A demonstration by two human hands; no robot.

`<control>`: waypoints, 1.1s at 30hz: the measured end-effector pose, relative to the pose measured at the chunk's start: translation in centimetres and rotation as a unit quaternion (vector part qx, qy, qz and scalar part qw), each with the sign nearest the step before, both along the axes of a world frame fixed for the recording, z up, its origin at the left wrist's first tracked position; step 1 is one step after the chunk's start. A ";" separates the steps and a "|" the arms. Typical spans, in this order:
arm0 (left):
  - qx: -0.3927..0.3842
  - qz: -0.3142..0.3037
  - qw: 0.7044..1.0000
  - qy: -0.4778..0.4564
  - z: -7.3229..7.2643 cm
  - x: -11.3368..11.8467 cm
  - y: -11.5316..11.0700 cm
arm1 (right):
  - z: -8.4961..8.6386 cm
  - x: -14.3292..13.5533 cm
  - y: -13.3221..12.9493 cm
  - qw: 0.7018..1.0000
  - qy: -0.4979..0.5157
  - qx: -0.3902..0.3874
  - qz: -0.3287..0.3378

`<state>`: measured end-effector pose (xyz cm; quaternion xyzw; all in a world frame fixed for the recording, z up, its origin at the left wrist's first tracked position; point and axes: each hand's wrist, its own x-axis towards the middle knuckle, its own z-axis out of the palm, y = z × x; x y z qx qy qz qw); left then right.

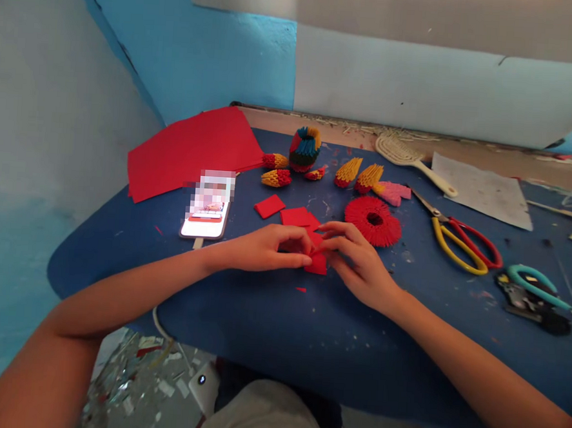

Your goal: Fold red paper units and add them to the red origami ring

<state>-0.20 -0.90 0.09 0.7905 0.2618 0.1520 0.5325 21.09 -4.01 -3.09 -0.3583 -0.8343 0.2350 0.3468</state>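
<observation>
Start well left of the thick red ring (372, 235), ridged and apparently made of folded paper: flat red rectangular paper slips (269, 206), loose on the blue worktop (259, 335). Next, left of the ring and toward its near side: left hand (272, 245), thumb and forefinger drawn together, seemingly pinching a small red paper piece (318, 251), likewise left of the ring. Use that pinch as the anchor; for apparent folding, match edges first, then press. Rightward, on the ring's near side: right hand (358, 263), fingers bent and half spread, tips at the same piece; gripping or only steadying, impossible to tell through the blur. Crease with light, even pressure there, running from the pinch outward, without nudging the ring. As for direction: piece partly covered by fingertips, apparently stretched crosswise, long axis roughly left to right, one end toward the ring's side; exact pointing too blurred to call.
</observation>
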 end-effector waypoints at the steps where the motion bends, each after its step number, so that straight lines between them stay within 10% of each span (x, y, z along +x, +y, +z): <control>1: -0.001 0.013 1.000 -0.008 0.0 0.0 0.0 | 0.1 0.0 0.0 1.000 -0.001 -0.002 0.001; 6: 0.023 0.045 0.999 -0.019 -0.1 0.2 -0.3 | 0.1 -0.3 -0.1 0.999 0.026 -0.003 -0.046; 12: 0.065 0.137 0.987 -0.045 -0.5 0.5 -1.2 | 0.3 -0.8 -0.4 0.974 0.111 -0.183 -0.075; 33: 0.141 0.186 0.972 -0.008 -0.8 1.0 -1.6 | 0.4 -1.9 -0.4 0.947 0.179 -0.228 -0.136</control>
